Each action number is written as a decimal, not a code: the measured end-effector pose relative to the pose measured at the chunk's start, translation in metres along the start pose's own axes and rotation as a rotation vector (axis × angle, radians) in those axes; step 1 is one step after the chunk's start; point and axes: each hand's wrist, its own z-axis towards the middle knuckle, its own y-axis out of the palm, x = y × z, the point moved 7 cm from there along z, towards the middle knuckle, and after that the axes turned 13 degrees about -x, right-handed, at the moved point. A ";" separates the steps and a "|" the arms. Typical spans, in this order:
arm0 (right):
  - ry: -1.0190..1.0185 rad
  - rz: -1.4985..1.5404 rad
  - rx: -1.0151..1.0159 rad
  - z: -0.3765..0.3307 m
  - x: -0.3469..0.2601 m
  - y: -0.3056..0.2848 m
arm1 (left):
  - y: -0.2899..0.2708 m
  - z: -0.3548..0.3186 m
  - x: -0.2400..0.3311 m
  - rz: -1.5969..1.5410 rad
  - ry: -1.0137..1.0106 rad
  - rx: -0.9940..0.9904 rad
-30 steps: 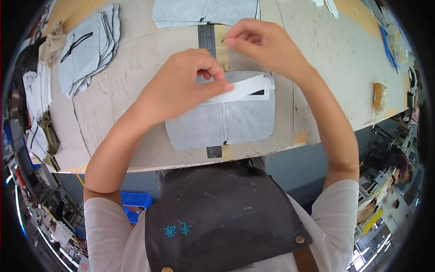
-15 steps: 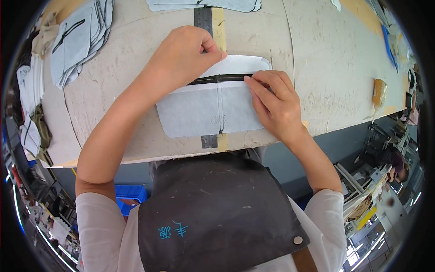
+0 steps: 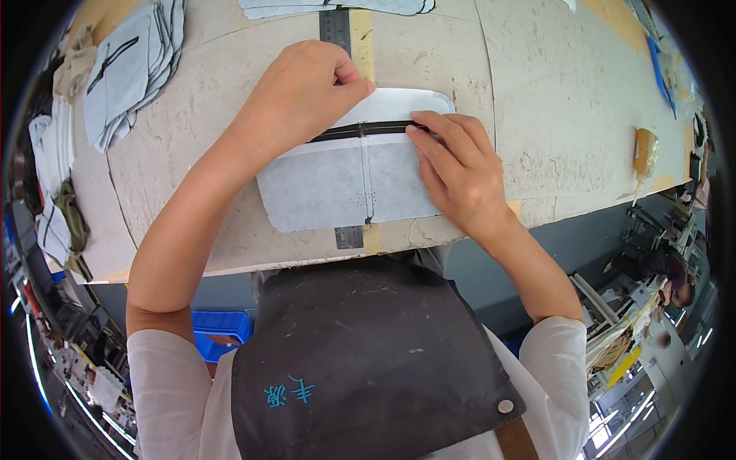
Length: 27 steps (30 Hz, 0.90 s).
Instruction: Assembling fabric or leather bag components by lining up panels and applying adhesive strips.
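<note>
A pale grey fabric panel (image 3: 314, 184) with rounded corners lies flat on the table in front of me. A black strip (image 3: 383, 128), which looks like a zipper, crosses its upper part, and a seam runs down the middle. My left hand (image 3: 314, 92) is closed over the panel's upper left, fingertips pressed together at its top edge; what they pinch is too small to make out. At the strip's right end, my right hand (image 3: 464, 165) pinches the black strip between thumb and fingers. A steel ruler (image 3: 349, 238) shows beyond the panel at top and bottom.
Stacked grey panels (image 3: 126, 73) lie at the far left, and more panels (image 3: 337, 8) at the far edge. Yellow tape (image 3: 363, 46) runs beside the ruler. A tape roll (image 3: 644, 153) sits at the right. Below the table is a blue bin (image 3: 222, 326).
My right fingers have shifted slightly on the black strip, with the index finger now further over it. The left hand keeps its pinch. The whole view has drifted a little to the left.
</note>
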 end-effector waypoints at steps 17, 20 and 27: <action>-0.014 -0.134 -0.131 0.006 -0.005 0.004 | 0.004 -0.001 -0.002 0.003 0.004 0.015; 0.033 -0.103 -0.136 0.008 -0.003 0.006 | 0.005 -0.005 0.000 0.058 0.139 0.117; 0.032 0.084 -0.142 0.024 -0.015 0.005 | 0.006 -0.008 0.001 0.080 0.195 0.194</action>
